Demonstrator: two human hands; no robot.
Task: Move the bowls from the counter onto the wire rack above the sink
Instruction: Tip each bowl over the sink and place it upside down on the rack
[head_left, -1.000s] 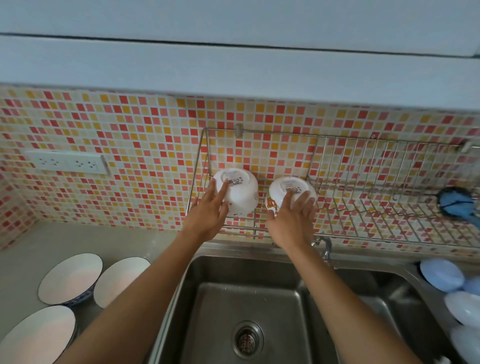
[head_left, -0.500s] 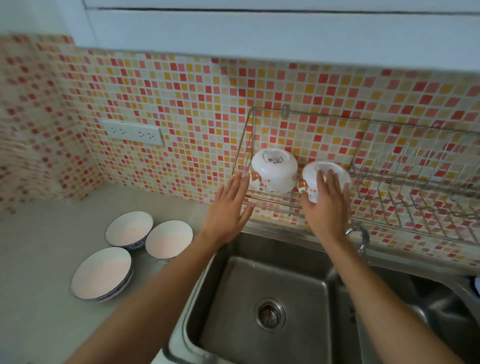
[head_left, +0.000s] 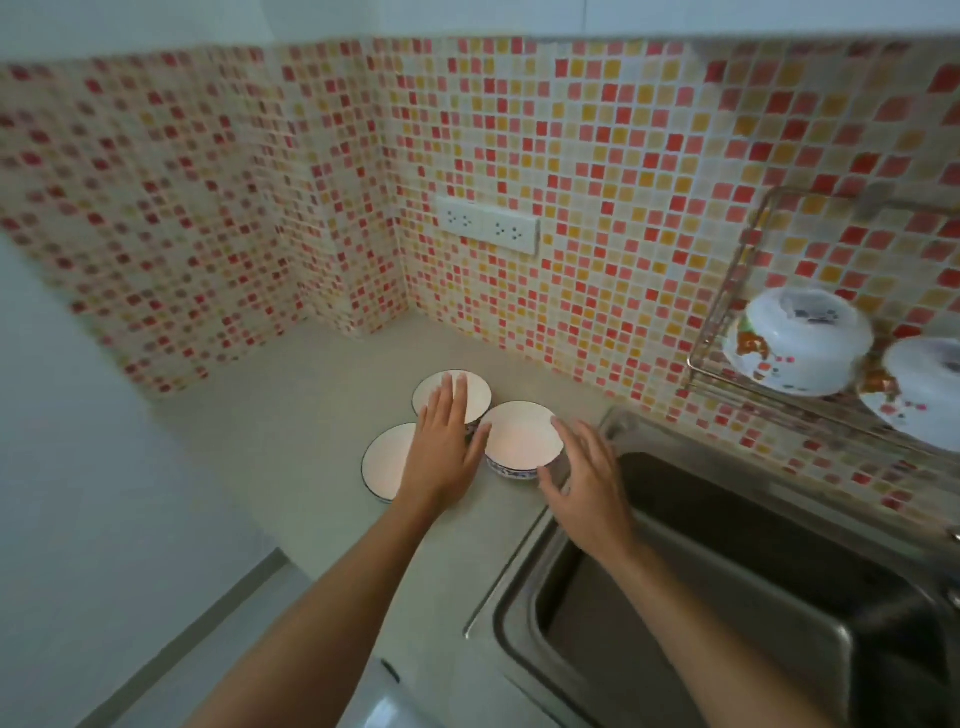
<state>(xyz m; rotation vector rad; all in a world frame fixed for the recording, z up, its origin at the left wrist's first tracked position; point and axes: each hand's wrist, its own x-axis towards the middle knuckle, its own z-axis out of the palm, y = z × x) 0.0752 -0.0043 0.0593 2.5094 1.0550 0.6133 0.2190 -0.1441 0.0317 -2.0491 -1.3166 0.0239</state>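
Mosaic tile wall (head_left: 597, 171), red/orange/cream, fills the upper frame w/ a corner left of centre. Pale counter (head_left: 291, 415) runs across mid frame to lower left. Steel sink (head_left: 727, 597) takes the lower right, basin dark. Wire rack (head_left: 727, 312) hangs on the wall at right edge, above the sink; two white floral bowls sit in it upside down, side by side: one (head_left: 800, 340) fully seen, the other (head_left: 919, 395) cut by the frame edge.

Both forearms come up from the bottom edge. Three blue-rimmed bowls sit upright on the counter at centre, clustered close, left of the sink. Left hand (head_left: 441, 447) lies palm down over the cluster, fingers straight & mostly together, tips over the back bowl (head_left: 452, 395); wrist partly covers the front-left bowl (head_left: 387, 462). Contact w/ either can't be told. Right hand (head_left: 582, 478) is at the right side of the third bowl (head_left: 522, 439), fingers spread & curved round its rim, thumb below; not closed on it, grip unclear. White double socket plate (head_left: 488, 231) on the wall, upper centre.
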